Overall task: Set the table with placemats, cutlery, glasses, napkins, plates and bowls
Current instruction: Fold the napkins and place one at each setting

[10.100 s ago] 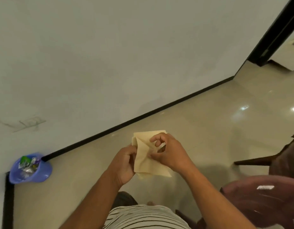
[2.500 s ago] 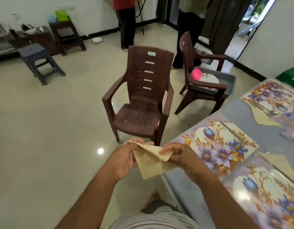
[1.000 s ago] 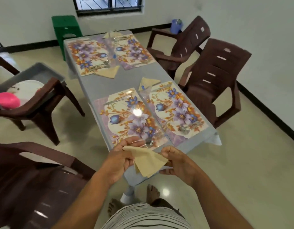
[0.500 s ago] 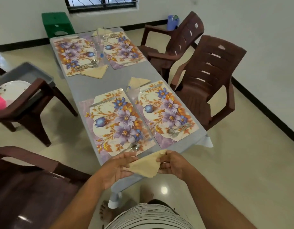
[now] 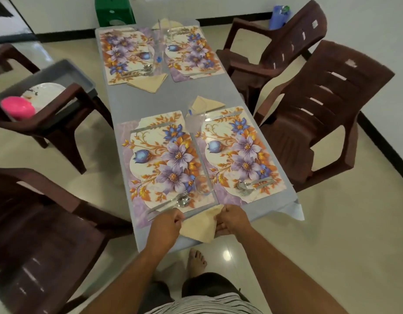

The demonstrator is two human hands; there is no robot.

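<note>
A folded beige napkin [image 5: 199, 226] lies low over the near edge of the grey table [image 5: 141, 103]. My left hand [image 5: 165, 225] pinches its left corner and my right hand [image 5: 232, 219] grips its right side. Just beyond it lies the near left floral placemat [image 5: 164, 164] with a fork and spoon [image 5: 173, 203]. A clear glass [image 5: 204, 184] stands between that mat and the near right placemat [image 5: 241, 152], which carries its own cutlery [image 5: 252, 185]. Two more placemats [image 5: 125, 53] with napkins and glasses are at the far end.
Brown plastic chairs stand on both sides: two on the right [image 5: 327, 114], one near left [image 5: 41, 225]. Another chair at the left holds a grey tub [image 5: 48, 73] with a white plate [image 5: 46, 91] and pink bowl [image 5: 18, 107]. A green stool [image 5: 114, 10] stands beyond the table.
I have turned from the wall towards the table and walked up to its near end. Both hands have carried the napkin forward and lowered it to the table edge.
</note>
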